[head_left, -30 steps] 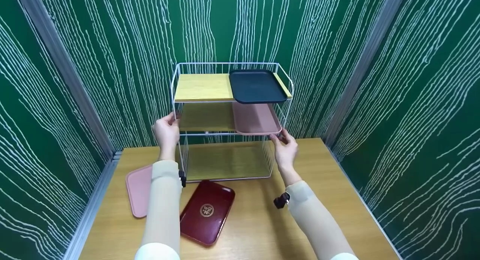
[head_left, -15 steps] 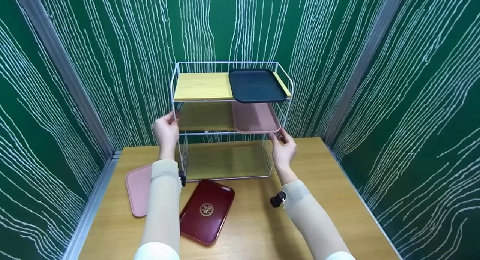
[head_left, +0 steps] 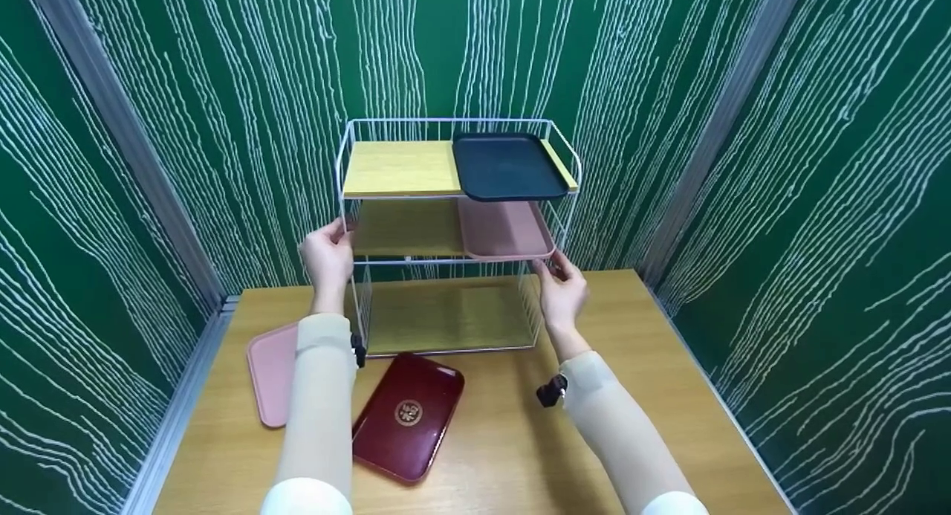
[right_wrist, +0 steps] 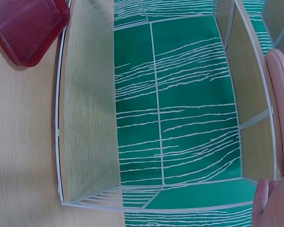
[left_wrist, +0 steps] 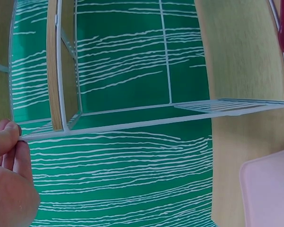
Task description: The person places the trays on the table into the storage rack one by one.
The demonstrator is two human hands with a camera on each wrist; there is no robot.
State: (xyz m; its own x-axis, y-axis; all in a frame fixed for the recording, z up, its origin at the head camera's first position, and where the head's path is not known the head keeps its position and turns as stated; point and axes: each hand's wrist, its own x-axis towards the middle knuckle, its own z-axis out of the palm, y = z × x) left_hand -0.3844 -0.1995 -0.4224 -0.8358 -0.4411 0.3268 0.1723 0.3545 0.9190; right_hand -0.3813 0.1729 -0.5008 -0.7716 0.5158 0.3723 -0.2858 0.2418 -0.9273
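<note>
A white wire rack with wooden shelves stands on the table. My left hand pinches its left upright at middle-shelf height; in the left wrist view the thumb and fingertips meet at the wire. On the right of the middle shelf lies a pink tray, its front edge near the shelf's front bar. My right hand holds that tray's front right corner, thumb in front and fingers partly hidden behind. A black tray lies above it on the top shelf.
A dark red tray with a gold emblem lies askew on the table in front of the rack. Another pink tray lies to its left, partly covered by my left forearm. Green walls with white lines stand behind and at both sides.
The pink tray on the middle shelf has slid slightly back into the rack, with my right hand following. My left hand keeps its hold on the upright.
</note>
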